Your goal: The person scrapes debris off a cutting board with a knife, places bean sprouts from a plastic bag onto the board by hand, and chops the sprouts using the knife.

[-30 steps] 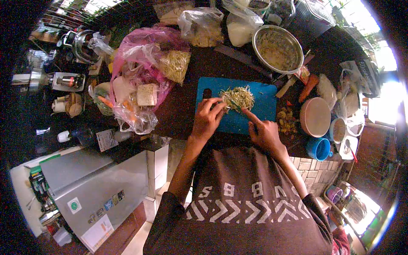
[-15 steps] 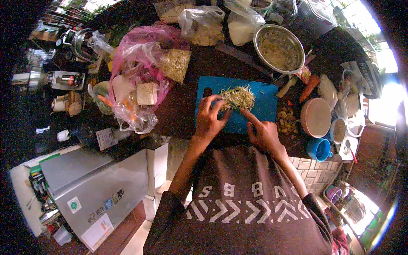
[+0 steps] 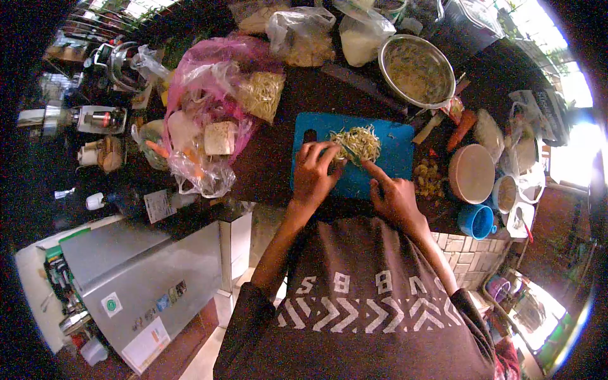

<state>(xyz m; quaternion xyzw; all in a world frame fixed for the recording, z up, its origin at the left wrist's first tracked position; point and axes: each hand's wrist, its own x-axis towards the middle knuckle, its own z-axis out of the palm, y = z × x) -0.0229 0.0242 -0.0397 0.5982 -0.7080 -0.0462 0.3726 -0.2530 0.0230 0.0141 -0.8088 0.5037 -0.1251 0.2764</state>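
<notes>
A pile of bean sprouts (image 3: 360, 142) lies on the blue cutting board (image 3: 396, 155). My left hand (image 3: 314, 174) is closed at the pile's left edge, its curled fingers pressing on some sprouts. On the near side, my right hand (image 3: 394, 196) is closed round a knife (image 3: 352, 156), index finger stretched along it. Only a thin strip of the blade shows, slanting across the sprouts near my left fingertips; the handle is hidden in my palm.
Right of the board are chopped pieces (image 3: 429, 179), a pinkish bowl (image 3: 471, 175), a blue cup (image 3: 476, 221) and a carrot (image 3: 461, 130). A steel bowl (image 3: 417, 71) of batter stands behind. On the left, a pink plastic bag (image 3: 209, 60) lies beside bagged sprouts (image 3: 262, 96) and a pale block (image 3: 220, 138).
The knife blade has shifted and tilted, showing more plainly across the sprouts. My right hand has moved very slightly right; my left stays almost in place at the pile.
</notes>
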